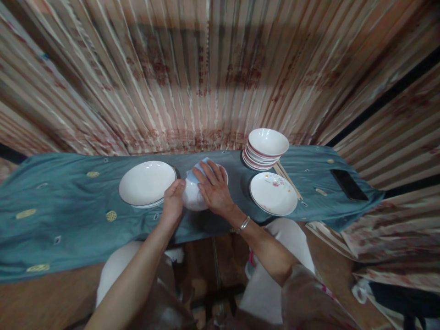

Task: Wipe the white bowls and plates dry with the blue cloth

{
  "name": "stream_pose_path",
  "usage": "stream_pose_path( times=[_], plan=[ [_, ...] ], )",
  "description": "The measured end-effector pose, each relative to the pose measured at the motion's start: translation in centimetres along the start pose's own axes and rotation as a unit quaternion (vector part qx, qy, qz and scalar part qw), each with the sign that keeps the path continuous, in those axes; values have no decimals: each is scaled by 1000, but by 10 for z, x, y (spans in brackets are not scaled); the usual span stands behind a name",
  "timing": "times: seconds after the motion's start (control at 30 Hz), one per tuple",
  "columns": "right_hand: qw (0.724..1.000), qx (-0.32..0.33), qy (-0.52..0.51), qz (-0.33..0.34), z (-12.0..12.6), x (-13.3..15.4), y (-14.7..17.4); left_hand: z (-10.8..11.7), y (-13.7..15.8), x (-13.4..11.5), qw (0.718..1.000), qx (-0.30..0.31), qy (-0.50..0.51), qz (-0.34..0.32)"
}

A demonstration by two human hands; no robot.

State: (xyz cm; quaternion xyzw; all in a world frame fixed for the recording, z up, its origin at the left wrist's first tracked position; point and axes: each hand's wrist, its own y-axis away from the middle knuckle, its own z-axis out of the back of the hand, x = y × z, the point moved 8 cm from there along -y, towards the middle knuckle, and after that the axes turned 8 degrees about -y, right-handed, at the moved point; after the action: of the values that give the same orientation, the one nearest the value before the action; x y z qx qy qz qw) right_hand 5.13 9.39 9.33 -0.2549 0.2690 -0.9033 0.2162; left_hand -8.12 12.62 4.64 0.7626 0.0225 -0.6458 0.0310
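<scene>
A white bowl (pixel 194 196) is tilted on its side between my hands, low over the front middle of the table. My left hand (pixel 173 200) grips its left edge, thumb on top. Across the bowl's upper side lies my right hand (pixel 217 190), pressing a light blue cloth (pixel 197 172) against it; a silver bangle circles that wrist. The fingers partly cover the cloth, so whether it is a cloth or a sponge is hard to tell. Just left of my left hand sit stacked large white plates (pixel 147 183).
A stack of white bowls with red bands (pixel 266 145) stands at the back right. In front of it are flower-patterned plates (pixel 273 195), with chopsticks (pixel 288 178) alongside. A black phone (pixel 349 184) lies near the right end of the green tablecloth (pixel 75 197). Pleated curtains (pixel 206 82) hang behind.
</scene>
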Motion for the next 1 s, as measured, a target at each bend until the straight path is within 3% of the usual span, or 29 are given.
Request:
stream_pose_path(
  times=[0.63, 1.0],
  plan=[
    [986, -90, -86, -112, -10, -65, 28, 14, 0, 0, 998, -44, -31, 16],
    [980, -113, -100, -133, -8, -67, 34, 7, 2, -2, 999, -35, -17, 14]
  ],
)
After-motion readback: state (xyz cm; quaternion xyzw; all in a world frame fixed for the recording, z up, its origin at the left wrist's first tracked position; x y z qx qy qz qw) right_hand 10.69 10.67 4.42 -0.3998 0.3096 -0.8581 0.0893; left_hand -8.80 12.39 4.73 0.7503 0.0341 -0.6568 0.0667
